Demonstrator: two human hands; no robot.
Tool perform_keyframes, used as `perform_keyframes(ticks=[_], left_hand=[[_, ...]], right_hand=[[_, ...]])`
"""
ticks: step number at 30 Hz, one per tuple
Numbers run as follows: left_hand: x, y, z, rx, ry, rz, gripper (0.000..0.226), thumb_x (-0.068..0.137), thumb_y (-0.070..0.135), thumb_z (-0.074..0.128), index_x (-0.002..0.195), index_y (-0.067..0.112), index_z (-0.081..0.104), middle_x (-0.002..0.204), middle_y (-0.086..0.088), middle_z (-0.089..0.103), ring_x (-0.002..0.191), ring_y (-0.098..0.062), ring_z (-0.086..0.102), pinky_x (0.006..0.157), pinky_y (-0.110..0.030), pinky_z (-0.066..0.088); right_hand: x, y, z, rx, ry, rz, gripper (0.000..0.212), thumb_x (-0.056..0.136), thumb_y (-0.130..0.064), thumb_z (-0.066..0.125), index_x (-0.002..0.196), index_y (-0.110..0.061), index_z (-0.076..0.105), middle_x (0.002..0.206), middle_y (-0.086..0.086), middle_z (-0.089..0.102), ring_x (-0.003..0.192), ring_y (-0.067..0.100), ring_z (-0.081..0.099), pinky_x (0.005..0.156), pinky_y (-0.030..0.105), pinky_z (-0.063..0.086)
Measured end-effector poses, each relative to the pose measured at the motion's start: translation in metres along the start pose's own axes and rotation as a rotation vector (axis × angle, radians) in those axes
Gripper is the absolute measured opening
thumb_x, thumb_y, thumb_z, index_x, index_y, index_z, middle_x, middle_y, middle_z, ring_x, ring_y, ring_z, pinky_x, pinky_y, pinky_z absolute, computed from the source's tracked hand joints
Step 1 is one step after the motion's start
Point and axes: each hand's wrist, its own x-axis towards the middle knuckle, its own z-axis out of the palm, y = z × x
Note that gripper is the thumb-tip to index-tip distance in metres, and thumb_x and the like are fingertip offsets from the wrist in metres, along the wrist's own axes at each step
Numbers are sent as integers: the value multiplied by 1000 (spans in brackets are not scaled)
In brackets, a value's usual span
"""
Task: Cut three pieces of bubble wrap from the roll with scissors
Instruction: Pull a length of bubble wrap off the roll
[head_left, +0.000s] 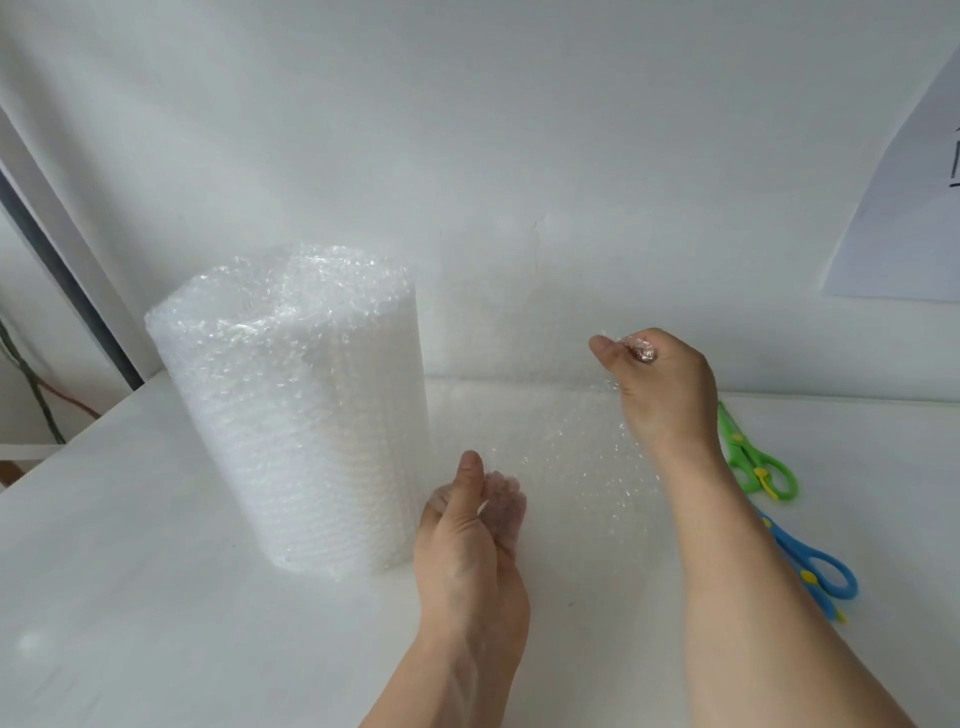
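A thick roll of clear bubble wrap (296, 410) stands upright on the white table (130, 597), left of centre. A loose sheet of bubble wrap (545, 415) runs from the roll to the right, held up like a curtain. My right hand (660, 384) pinches the sheet's upper right corner. My left hand (472, 525) grips its lower edge beside the roll's base. Green scissors (753, 462) and blue scissors (810, 566) lie on the table at the right, partly hidden behind my right forearm.
A white wall (467, 130) rises directly behind the table. A sheet of paper (904, 208) hangs on the wall at the upper right. At the far left the table ends by a dark frame (67, 270) and cables.
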Motion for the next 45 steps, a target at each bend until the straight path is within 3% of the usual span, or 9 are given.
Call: perform_keyframes(ticks=[9,12,16,18,24,34,36,39,45], left_hand=[[-1,0,2,52,-113,-80,9,89,11,65,97,10,61,73,-8,66,67,-22,67,76,-33,57],[2,2,2,92,-141,-161,7,89,15,66,94,10,64,77,-7,70,73,-22,70,79,-33,55],[7,4,0,89,-141,-136,5,94,12,60,96,13,64,75,-5,69,72,-20,70,79,-33,54],[7,4,2,60,-124,-108,6,95,12,58,96,14,63,76,-5,70,74,-20,70,80,-32,55],[3,2,1,88,-125,-74,6,94,7,59,94,12,63,77,-6,68,73,-19,67,79,-30,55],[0,3,4,328,-155,-9,9,93,12,62,89,4,64,65,-5,55,56,-14,48,52,-23,39],[0,4,3,323,-157,-8,3,93,9,61,95,6,62,66,-4,56,55,-14,48,52,-22,41],[0,4,4,283,-137,8,2,97,8,57,97,8,58,66,-5,59,54,-15,53,56,-24,48],[0,4,6,440,-134,40,20,98,21,50,95,5,62,72,-5,59,56,-15,48,54,-26,38]], right_hand=[[7,5,-4,-34,68,31,39,80,-48,70,64,-20,50,57,-8,49,59,16,46,57,31,36],[4,6,-5,-56,82,77,35,78,-55,70,91,-24,59,74,-13,58,78,17,58,70,33,45],[-8,13,-3,-58,65,286,83,66,-79,61,125,-22,47,89,-4,65,89,25,65,83,42,54],[-22,11,-4,108,27,438,93,64,-80,63,132,-19,44,94,2,65,80,24,68,72,43,60],[-51,19,-11,408,-66,511,37,82,-30,75,107,-11,56,73,5,61,44,13,47,43,22,36],[-59,21,-27,207,-67,437,54,88,-28,69,133,-9,46,65,0,58,48,12,50,41,17,42],[-63,20,-31,99,-66,424,59,87,-43,67,132,-11,48,70,-3,62,59,11,60,51,17,48],[-67,19,-41,-16,-68,364,71,82,-58,63,136,-13,48,69,-3,64,77,23,66,74,39,54],[-84,24,-82,-549,-46,186,35,91,-47,55,107,-19,68,105,6,67,98,29,59,78,34,45]])
